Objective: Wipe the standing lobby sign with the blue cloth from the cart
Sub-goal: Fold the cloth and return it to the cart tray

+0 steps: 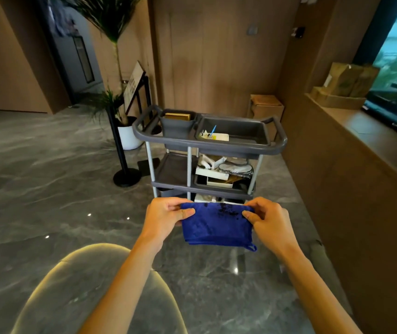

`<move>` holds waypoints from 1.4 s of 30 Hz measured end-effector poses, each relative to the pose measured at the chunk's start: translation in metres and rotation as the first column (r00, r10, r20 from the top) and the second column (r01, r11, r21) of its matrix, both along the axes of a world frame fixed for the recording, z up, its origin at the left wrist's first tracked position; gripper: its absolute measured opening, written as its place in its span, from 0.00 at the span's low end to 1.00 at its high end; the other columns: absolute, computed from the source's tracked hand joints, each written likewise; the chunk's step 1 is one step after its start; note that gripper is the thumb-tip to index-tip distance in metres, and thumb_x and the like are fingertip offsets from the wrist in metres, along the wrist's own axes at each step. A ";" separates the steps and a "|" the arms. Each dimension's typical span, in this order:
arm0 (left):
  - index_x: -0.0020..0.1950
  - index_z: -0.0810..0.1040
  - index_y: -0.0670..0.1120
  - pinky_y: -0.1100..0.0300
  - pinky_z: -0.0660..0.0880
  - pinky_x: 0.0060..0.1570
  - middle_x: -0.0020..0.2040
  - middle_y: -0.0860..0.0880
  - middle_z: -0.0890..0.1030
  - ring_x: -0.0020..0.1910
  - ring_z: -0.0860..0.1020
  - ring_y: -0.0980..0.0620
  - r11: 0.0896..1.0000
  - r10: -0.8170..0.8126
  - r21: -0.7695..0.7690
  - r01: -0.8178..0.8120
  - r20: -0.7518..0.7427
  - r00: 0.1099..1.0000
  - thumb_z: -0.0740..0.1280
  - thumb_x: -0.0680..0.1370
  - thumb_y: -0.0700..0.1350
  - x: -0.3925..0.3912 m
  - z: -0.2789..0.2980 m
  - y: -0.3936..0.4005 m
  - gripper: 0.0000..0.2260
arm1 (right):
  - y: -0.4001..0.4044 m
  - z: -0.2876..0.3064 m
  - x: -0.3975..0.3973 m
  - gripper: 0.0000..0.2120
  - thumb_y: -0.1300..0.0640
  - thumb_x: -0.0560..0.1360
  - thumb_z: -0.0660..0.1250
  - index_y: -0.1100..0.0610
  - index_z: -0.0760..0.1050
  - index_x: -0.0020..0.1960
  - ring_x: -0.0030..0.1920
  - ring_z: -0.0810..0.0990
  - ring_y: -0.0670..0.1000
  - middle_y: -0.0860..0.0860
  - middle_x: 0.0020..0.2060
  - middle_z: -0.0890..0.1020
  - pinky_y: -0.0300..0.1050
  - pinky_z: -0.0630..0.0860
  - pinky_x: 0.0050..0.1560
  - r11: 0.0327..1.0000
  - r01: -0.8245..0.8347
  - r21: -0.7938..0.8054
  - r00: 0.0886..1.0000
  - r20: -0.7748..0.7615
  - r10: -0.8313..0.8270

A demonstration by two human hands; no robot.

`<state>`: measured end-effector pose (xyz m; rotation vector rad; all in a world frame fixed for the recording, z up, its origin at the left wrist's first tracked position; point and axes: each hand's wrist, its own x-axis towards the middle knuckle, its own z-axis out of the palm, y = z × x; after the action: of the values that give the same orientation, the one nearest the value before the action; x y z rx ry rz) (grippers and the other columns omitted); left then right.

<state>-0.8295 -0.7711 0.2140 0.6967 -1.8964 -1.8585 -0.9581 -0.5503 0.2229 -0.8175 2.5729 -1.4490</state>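
Both hands, left hand (166,214) and right hand (268,216), pinch the top corners of the folded blue terry cloth (215,226), held before the grey three-shelf plastic cart (210,145). Retrieval appears complete. Next: carry it to the slanted lobby sign on its black stand (135,84), beyond the cart.
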 end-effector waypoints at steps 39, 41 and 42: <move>0.53 0.85 0.43 0.55 0.83 0.44 0.47 0.46 0.88 0.47 0.86 0.50 0.994 -0.108 0.039 0.105 0.075 0.991 0.73 0.75 0.33 -0.531 -0.018 -0.153 0.10 | -0.140 -0.016 -0.505 0.11 0.63 0.77 0.68 0.46 0.80 0.47 0.44 0.83 0.39 0.44 0.41 0.85 0.32 0.80 0.40 0.995 0.086 -0.050 0.990 0.117 -0.080; 0.52 0.85 0.44 0.60 0.83 0.40 0.46 0.48 0.88 0.46 0.86 0.51 0.991 -0.126 0.049 0.123 0.061 0.990 0.72 0.75 0.33 -0.554 -0.020 -0.161 0.09 | -0.147 -0.019 -0.527 0.12 0.63 0.77 0.69 0.45 0.80 0.46 0.44 0.84 0.39 0.44 0.41 0.85 0.32 0.80 0.40 0.994 0.093 -0.060 0.989 0.124 -0.085; 0.51 0.86 0.45 0.61 0.83 0.39 0.46 0.48 0.88 0.47 0.86 0.51 0.990 -0.135 0.054 0.132 0.054 0.989 0.72 0.75 0.33 -0.564 -0.020 -0.164 0.09 | -0.151 -0.020 -0.536 0.12 0.63 0.77 0.69 0.44 0.80 0.46 0.44 0.84 0.41 0.44 0.41 0.85 0.33 0.80 0.41 0.993 0.097 -0.060 0.987 0.132 -0.089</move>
<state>-1.3934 -0.9351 0.1937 0.6601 -1.9833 -1.9938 -1.4943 -0.7009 0.2024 -0.5957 2.5098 -1.5656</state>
